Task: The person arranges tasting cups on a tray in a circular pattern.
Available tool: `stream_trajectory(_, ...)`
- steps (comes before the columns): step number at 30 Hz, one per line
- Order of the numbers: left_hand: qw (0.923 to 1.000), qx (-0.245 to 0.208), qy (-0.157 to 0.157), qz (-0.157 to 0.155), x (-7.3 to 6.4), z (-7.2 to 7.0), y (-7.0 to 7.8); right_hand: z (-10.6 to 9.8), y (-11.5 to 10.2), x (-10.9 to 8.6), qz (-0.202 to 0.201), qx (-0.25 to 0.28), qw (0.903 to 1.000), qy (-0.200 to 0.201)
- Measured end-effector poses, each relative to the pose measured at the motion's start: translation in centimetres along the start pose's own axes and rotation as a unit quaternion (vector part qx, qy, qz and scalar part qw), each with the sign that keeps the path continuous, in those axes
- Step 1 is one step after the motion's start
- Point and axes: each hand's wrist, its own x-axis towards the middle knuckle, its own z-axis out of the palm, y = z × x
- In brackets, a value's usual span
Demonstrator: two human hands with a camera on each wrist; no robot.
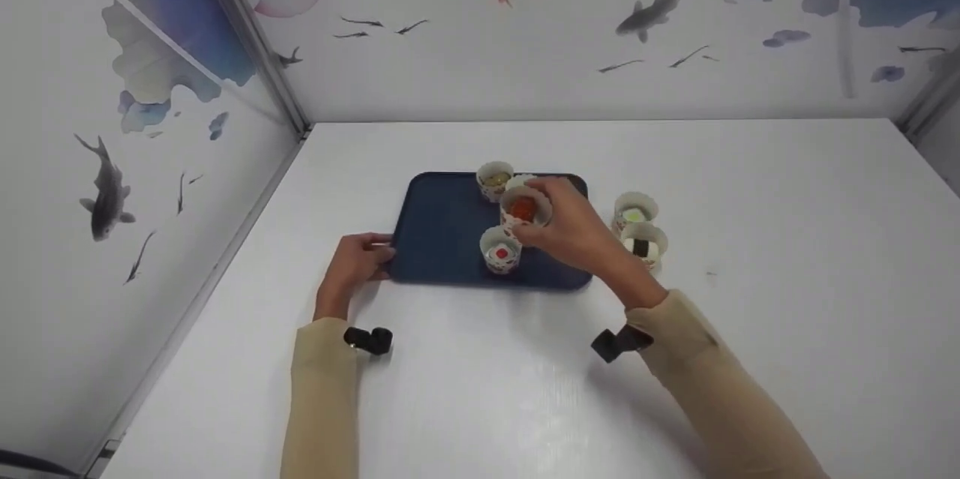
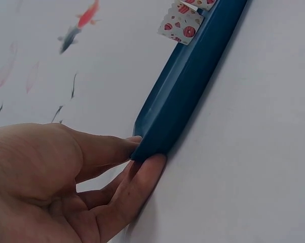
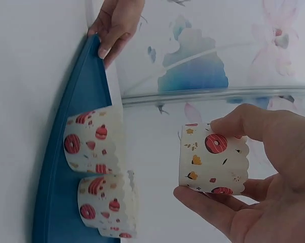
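Observation:
My right hand (image 1: pixel 566 228) pinches a paper baking cup (image 1: pixel 508 220) with an orange-red piece inside. In the right wrist view this cup (image 3: pixel 213 159), printed with doughnuts and flowers, is between thumb and fingers, raised above the dark blue tray (image 1: pixel 442 224). My left hand (image 1: pixel 356 265) grips the tray's left edge; the left wrist view has the thumb over the rim (image 2: pixel 157 121) and fingers beneath. On the tray stand a cup with a yellowish-brown filling (image 1: pixel 493 193), a cup with a white-and-red piece (image 1: pixel 499 263), and another cup (image 1: pixel 519 181) mostly hidden behind my right hand.
Right of the tray, two more paper cups stand close together on the white table (image 1: pixel 787 299). One cup (image 1: pixel 624 226) holds a pale green-and-white piece, the other cup (image 1: pixel 651 260) a white piece with a black band. Fish-patterned walls (image 1: pixel 570 74) bound the back and left.

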Motion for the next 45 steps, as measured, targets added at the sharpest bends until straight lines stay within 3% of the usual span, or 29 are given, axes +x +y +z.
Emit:
stream_trajectory(9,1.0000,0.001,0.002,-0.003,0.1,-0.1,0.1,3.4,-1.4,2.7,-0.047,0.024,0.9982,-0.027)
stream_trajectory(15,0.9999,-0.001,0.000,-0.012,0.2,-0.1,0.4,5.2,-1.9,4.0,-0.082,-0.034,0.9952,-0.042)
stream_trajectory(19,0.9999,0.007,0.001,-0.010,0.3,-0.1,0.5,6.0,-2.1,4.7,-0.085,-0.056,0.9939,-0.043)
stream_trajectory(26,1.0000,-0.001,0.000,-0.004,0.0,-0.2,0.4,7.5,-2.1,5.5,-0.056,-0.065,0.9932,-0.078)
stream_trajectory(34,0.9999,-0.011,-0.001,-0.003,0.1,-0.2,0.3,8.1,-1.5,6.4,-0.045,-0.132,0.9876,-0.072)
stream_trajectory(45,1.0000,-0.005,-0.001,-0.004,0.1,-0.1,0.0,8.5,-0.6,6.8,-0.001,-0.167,0.9841,-0.062)
